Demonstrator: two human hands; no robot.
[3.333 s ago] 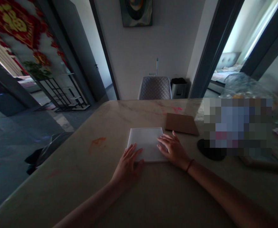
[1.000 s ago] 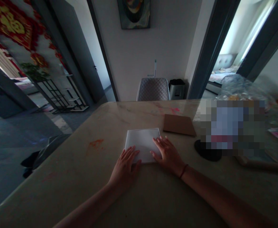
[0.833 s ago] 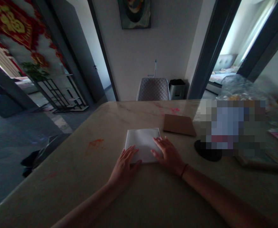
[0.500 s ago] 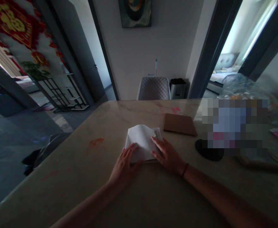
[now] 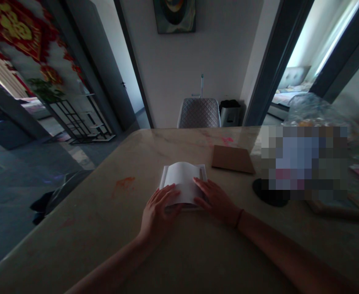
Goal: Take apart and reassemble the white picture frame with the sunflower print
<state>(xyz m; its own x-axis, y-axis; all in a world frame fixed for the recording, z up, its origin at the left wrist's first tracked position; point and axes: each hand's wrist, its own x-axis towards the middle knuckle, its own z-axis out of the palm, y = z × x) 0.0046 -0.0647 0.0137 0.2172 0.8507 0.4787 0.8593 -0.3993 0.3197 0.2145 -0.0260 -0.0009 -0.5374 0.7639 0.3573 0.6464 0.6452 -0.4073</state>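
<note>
Bowing upward in a smooth hump, a white sheet of paper [image 5: 182,179] lies on a pale marble-look table [image 5: 115,241], with flat white edges showing at its left and right sides. Its near edge sits under the person's hands. The left hand [image 5: 159,208] lies on the near left part of the sheet, its fingers spread apart and flat over the paper. The right hand [image 5: 216,200] lies at the sheet's right side, its fingers close together, with the fingertips touching the hump from the right. Neither hand shows a clear pinch. A dark red cord [image 5: 239,218] circles the right wrist.

Just beyond the sheet to the far right lies a flat brown cardboard square [image 5: 233,159]. An orange-red smear [image 5: 122,184] marks the table to the sheet's left. Farther right are a round black mat [image 5: 268,196] and a pixelated, unreadable patch [image 5: 302,159]. Past the far table edge stand a grey quilted chair [image 5: 199,113] and a metal bin [image 5: 230,115], below a framed painting [image 5: 175,16] on the wall
</note>
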